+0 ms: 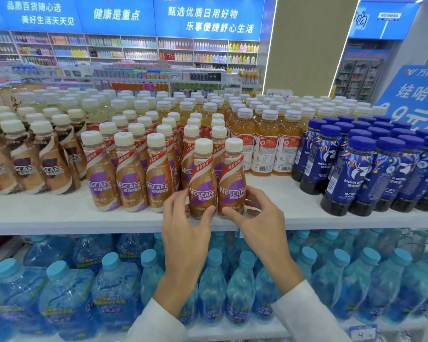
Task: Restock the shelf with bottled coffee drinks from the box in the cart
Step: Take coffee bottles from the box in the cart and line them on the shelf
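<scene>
I am working at the shelf's [59, 215] front edge.
My left hand [183, 225] is gripping the left coffee bottle [203, 183], my right hand [260, 218] the right coffee bottle [232, 178], both standing there.

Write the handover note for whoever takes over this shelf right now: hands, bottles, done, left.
Left hand: fingers and thumb grip the left front bottle.
Right hand: grips the right front bottle.
Both Nescafe bottles stand upright, side by side, near the front edge of the shelf, ahead of the matching purple-label rows.
Done: these two appear set down, not released.
Left: let go, line them up with the rows, fetch more. Box and cart are out of view.
</scene>
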